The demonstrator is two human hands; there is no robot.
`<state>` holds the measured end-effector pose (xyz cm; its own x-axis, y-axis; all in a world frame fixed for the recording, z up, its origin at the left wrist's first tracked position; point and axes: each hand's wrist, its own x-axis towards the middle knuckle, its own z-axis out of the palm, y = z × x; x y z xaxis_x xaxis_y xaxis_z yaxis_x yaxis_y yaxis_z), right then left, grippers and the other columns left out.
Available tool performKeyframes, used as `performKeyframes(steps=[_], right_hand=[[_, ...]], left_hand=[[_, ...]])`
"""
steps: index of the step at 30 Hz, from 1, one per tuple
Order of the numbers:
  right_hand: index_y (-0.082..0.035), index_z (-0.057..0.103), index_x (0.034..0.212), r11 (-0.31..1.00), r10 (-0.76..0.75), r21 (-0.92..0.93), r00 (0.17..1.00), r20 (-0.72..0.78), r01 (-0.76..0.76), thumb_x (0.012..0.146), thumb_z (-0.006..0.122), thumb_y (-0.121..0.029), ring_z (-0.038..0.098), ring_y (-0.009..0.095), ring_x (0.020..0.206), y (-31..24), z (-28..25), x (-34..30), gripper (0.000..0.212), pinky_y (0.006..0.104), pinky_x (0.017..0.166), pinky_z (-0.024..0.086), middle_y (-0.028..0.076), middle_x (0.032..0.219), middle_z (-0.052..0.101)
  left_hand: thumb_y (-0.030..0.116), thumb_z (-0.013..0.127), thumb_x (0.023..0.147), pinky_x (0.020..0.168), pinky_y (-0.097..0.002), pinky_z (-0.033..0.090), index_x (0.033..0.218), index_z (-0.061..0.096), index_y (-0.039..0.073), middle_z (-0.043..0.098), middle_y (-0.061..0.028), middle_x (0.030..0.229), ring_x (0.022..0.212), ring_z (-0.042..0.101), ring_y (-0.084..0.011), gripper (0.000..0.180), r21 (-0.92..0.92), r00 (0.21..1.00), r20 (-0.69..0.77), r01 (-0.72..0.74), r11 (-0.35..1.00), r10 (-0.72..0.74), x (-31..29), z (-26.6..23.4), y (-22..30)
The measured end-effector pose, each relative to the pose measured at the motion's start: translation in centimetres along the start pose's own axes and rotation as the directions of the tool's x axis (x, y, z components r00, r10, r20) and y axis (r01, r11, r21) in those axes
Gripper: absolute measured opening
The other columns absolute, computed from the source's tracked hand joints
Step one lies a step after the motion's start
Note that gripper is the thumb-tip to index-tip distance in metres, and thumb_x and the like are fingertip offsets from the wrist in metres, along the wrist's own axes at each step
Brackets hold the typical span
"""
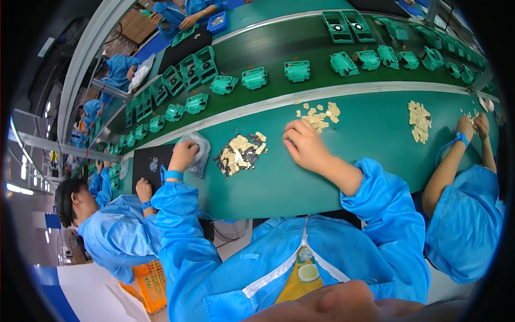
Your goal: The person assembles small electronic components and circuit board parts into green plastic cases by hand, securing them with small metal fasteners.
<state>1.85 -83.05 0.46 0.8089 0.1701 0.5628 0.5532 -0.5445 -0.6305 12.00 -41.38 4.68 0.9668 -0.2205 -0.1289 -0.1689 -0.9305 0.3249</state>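
My left hand is at the clear plastic bag on the green tabletop, its fingers bent and pressed together over the bag's upper left edge. What those fingers hold, if anything, is hidden. To the right of the bag lies a loose heap of flat beige and black pieces. My right hand rests over the table beyond that heap, fingers loosely curved and thumb apart, with nothing visible between them. Just past its knuckles a pile of small beige pieces is spread out.
Beyond a pale rail, a dark green conveyor carries several green housings and trays. Another person's hands work at the right, near a further beige pile. At the left, a co-worker's hand is beside a black mat.
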Motion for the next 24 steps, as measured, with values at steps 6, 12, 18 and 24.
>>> performKeyframes(steps=[6,12,18,24], right_hand=[[-0.001,0.063,0.086,1.0,0.013,0.007,1.0,0.016,-0.013,0.08,0.067,-0.002,0.056,0.032,0.095,-0.2,-0.3,0.0,0.007,0.0407,0.083,0.049,0.012,0.099,0.058],[0.0,0.062,0.085,0.999,0.035,0.02,0.999,0.025,-0.036,0.081,0.067,-0.002,0.056,0.032,0.095,-0.2,-0.7,0.3,0.006,0.0407,0.082,0.049,0.013,0.099,0.058],[-0.001,0.062,0.086,0.998,0.044,0.034,0.997,0.057,-0.046,0.082,0.066,-0.002,0.056,0.032,0.095,0.0,-1.0,0.4,0.006,0.0404,0.083,0.049,0.013,0.099,0.057],[-0.001,0.062,0.09,0.995,0.086,0.044,0.995,0.042,-0.088,0.082,0.066,-0.003,0.057,0.033,0.098,1.9,-1.3,0.2,0.01,0.041,0.084,0.049,0.013,0.101,0.058]], left_hand=[[0.004,0.054,0.095,0.068,-0.0234,0.052,0.122,0.062,-0.009,0.069,-0.0051,0.09,0.075,0.065,-0.0114,0.031,-0.497,0.941,0.159,0.339,0.799,-0.3,-0.7,-1.4,-0.5],[0.011,0.06,0.094,0.065,-0.0258,0.049,0.111,0.069,-0.006,0.07,-0.007,0.084,0.075,0.064,-0.0113,0.025,-0.304,0.941,0.119,0.337,0.891,-0.316,-0.3,-2.0,0.4],[0.014,0.059,0.096,0.059,-0.0236,0.043,0.108,0.069,-0.005,0.069,-0.0059,0.085,0.069,0.057,-0.0088,0.024,-0.382,0.914,-0.177,0.279,0.881,-0.366,-1.1,-2.4,1.6],[0.016,0.058,0.099,0.056,-0.0203,0.039,0.115,0.061,0.0,0.06,-0.0012,0.09,0.071,0.048,-0.0075,0.023,-0.843,0.917,0.385,0.396,-0.364,0.107,-2.1,1.8,16.8]])
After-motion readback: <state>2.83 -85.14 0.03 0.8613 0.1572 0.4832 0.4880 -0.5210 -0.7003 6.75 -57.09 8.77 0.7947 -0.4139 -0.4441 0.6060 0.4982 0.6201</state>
